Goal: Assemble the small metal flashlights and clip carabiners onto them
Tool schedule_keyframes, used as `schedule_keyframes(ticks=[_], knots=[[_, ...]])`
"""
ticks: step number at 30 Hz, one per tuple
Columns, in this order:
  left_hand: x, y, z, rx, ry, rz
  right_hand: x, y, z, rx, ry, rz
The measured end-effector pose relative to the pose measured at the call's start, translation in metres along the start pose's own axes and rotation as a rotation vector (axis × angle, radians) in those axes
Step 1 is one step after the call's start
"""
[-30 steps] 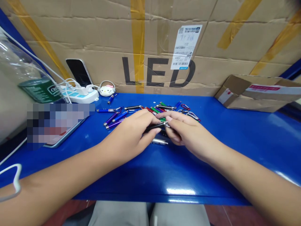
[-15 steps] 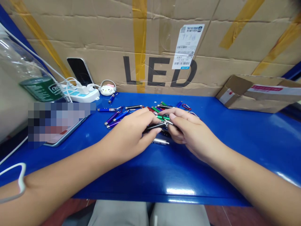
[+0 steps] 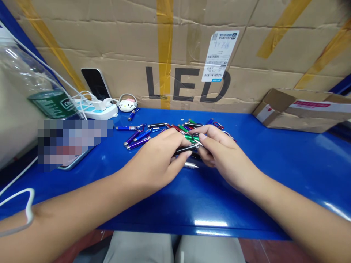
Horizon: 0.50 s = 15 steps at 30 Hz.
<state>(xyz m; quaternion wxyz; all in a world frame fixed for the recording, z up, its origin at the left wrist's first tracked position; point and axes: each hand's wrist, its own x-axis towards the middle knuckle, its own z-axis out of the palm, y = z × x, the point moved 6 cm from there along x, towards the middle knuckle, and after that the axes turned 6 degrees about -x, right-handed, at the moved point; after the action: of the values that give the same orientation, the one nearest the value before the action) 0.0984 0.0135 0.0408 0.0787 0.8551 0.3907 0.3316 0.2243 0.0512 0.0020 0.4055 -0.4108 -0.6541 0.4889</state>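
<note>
My left hand (image 3: 157, 157) is closed round a small black pen-shaped flashlight (image 3: 186, 148), holding it level just above the blue table (image 3: 274, 164). My right hand (image 3: 219, 153) pinches that flashlight's right end, where a green clip (image 3: 192, 138) sits by my fingertips. Behind both hands lies a scatter of several little flashlights in purple (image 3: 138, 143), blue (image 3: 126, 128), red and green. A silver one (image 3: 191, 166) lies on the table right under my hands.
A large taped cardboard box marked LED (image 3: 189, 58) forms the back wall. A smaller open carton (image 3: 298, 109) sits at the right. At the left are a power strip (image 3: 94, 109), a leaning phone (image 3: 94, 84), a cat-shaped charm (image 3: 126, 105) and a plastic bottle (image 3: 35, 87).
Both hands stay on the black flashlight; the view has shifted slightly, and a green clip has come to show at my right fingertips.
</note>
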Motion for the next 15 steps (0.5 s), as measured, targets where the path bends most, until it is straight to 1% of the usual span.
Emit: schedule_keyframes(ticks=[6, 11, 15], knots=[[-0.001, -0.006, -0.002, 0.004, 0.018, 0.010, 0.000, -0.001, 0.001, -0.056, 0.002, 0.005], [0.000, -0.010, -0.007, 0.023, 0.060, 0.017, -0.003, 0.001, 0.007, -0.069, -0.058, 0.020], [0.002, -0.012, -0.007, 0.024, 0.052, 0.011, -0.001, 0.003, 0.008, -0.021, -0.099, 0.020]])
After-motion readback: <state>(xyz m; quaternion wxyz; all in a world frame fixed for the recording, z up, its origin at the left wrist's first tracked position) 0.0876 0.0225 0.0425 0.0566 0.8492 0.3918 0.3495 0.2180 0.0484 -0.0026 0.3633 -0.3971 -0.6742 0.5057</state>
